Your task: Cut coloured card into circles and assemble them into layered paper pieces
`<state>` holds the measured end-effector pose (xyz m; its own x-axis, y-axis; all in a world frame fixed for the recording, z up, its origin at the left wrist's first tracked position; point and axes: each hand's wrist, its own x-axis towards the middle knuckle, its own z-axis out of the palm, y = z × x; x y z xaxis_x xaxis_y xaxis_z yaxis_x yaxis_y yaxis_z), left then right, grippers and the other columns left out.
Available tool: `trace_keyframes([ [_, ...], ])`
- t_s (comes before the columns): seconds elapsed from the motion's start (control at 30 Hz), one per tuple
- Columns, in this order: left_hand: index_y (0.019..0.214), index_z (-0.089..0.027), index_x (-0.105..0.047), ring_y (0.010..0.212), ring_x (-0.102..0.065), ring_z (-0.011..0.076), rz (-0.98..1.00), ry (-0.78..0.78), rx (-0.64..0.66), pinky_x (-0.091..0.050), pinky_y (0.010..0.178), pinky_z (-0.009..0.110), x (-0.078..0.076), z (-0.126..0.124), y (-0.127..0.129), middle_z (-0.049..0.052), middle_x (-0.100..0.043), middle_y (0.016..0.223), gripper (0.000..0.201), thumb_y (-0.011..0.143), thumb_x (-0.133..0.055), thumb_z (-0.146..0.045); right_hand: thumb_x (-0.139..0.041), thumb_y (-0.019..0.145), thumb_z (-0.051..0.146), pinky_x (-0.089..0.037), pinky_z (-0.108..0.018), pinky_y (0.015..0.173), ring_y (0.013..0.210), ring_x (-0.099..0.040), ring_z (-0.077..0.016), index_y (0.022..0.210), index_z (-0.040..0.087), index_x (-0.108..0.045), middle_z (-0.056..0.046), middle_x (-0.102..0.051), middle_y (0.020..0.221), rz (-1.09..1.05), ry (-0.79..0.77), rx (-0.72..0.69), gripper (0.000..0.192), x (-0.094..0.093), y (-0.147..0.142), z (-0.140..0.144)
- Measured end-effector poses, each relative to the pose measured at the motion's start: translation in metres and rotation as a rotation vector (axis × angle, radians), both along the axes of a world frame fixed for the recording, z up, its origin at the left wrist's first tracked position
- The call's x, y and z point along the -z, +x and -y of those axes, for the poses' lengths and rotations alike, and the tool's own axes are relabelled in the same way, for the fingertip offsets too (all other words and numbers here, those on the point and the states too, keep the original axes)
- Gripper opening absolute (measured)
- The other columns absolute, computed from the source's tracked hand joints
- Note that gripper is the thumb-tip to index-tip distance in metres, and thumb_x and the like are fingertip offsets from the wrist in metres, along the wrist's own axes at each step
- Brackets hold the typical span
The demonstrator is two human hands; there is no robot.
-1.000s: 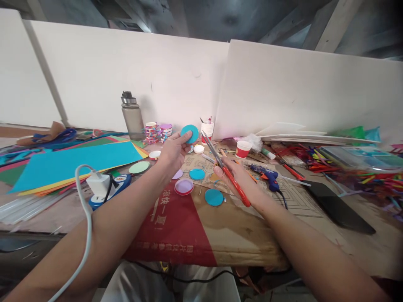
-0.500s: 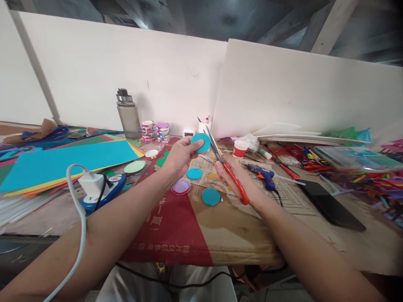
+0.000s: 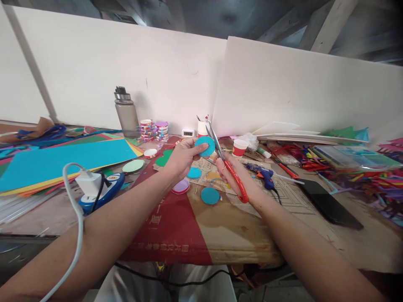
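Between the thumb and fingers of my left hand (image 3: 185,156) is a blue disc (image 3: 206,147), held up above the table. My right hand (image 3: 232,170) is closed round the red handles of a pair of scissors (image 3: 231,172). The blades are parted and point up and away, at the right edge of the disc. Below the hands lie a second blue disc (image 3: 194,172), a darker blue disc (image 3: 210,195) and a lilac disc (image 3: 180,186) with a red rim. Green pieces (image 3: 163,158) lie partly behind my left wrist.
Coloured sheets (image 3: 69,161), a power strip (image 3: 105,195) with a white plug and a bottle (image 3: 126,111) stand left. On the right are a paper cup (image 3: 240,147), a blue glue gun (image 3: 267,178), a phone (image 3: 329,204) and a plastic box (image 3: 359,157). A white cable crosses my left forearm.
My left hand and the blue disc have shifted slightly right, so the disc now meets the scissor blades. The right hand has barely moved, and the view has shifted slightly.
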<state>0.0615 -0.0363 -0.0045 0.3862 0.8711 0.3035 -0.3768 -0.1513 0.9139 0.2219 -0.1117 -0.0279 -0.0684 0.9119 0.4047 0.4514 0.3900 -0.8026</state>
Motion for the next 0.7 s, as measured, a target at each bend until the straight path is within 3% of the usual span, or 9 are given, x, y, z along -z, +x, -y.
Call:
trace_keyframes([
  [0.43,0.075,-0.015,-0.068,0.059,-0.057,0.0101,0.001,-0.010,-0.007,-0.042,0.058,0.023,-0.0019,0.0024,0.0007,0.002,-0.067,0.071,0.023,0.064,-0.082,-0.029,-0.043,0.094,0.058,-0.040,-0.029,0.062,0.064,-0.046,-0.0152,0.102,0.021,-0.054,0.001,-0.050,0.068,0.146,0.048,0.042,0.039,-0.0063,-0.0004,0.0031],
  [0.7,0.076,-0.014,-0.067,0.060,-0.058,0.0098,-0.014,-0.014,0.007,-0.042,0.058,0.023,-0.0020,0.0013,0.0001,0.002,-0.066,0.071,0.024,0.065,-0.082,-0.030,-0.043,0.094,0.058,-0.034,-0.025,0.054,0.058,-0.040,-0.0119,0.096,0.022,-0.053,0.003,-0.047,0.070,0.104,-0.010,0.042,0.037,-0.0014,0.0003,0.0025],
])
